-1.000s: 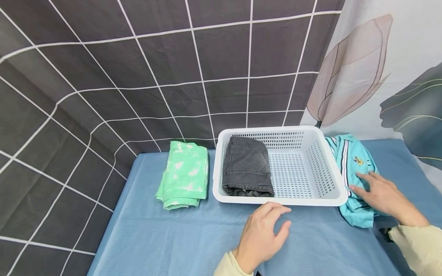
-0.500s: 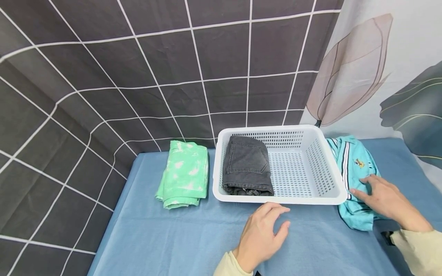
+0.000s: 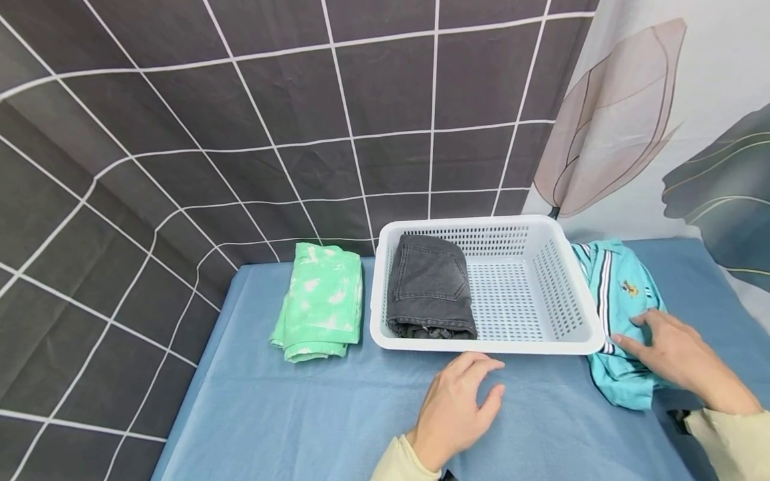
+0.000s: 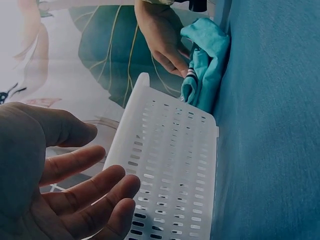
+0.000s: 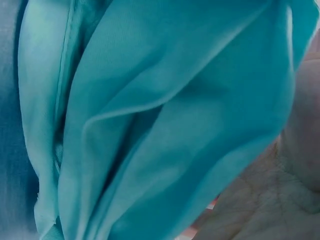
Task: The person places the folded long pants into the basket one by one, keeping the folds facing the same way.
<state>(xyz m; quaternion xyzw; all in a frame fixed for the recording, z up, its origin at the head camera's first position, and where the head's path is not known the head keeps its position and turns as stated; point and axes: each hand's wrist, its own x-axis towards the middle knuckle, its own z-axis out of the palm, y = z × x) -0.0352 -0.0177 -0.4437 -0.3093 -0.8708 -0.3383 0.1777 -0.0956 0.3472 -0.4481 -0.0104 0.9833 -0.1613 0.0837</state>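
Observation:
My left hand (image 3: 455, 409), fingers loosely bent and holding nothing, hovers by the near wall of the white plastic basket (image 3: 535, 348); in the left wrist view its fingers are apart from that perforated wall. Folded dark grey jeans (image 3: 430, 284) lie in the basket's left part. To the right of the basket is a crumpled teal shirt (image 3: 628, 317) with striped trim and a small embroidered figure. My right hand (image 3: 680, 351) grips its near right part between thumb and fingers. Teal cloth fills most of the right wrist view, hiding the fingertips there.
A folded green cloth with white patches (image 3: 321, 300) lies left of the basket. Everything rests on a blue-covered surface (image 3: 271, 414). Behind it hang a dark grid-patterned curtain (image 3: 391, 87) and a pale leaf-print curtain (image 3: 716, 73).
My right hand has moved slightly toward me and to the right, drawing the teal shirt with it. The left hand, basket and green cloth have stayed in place.

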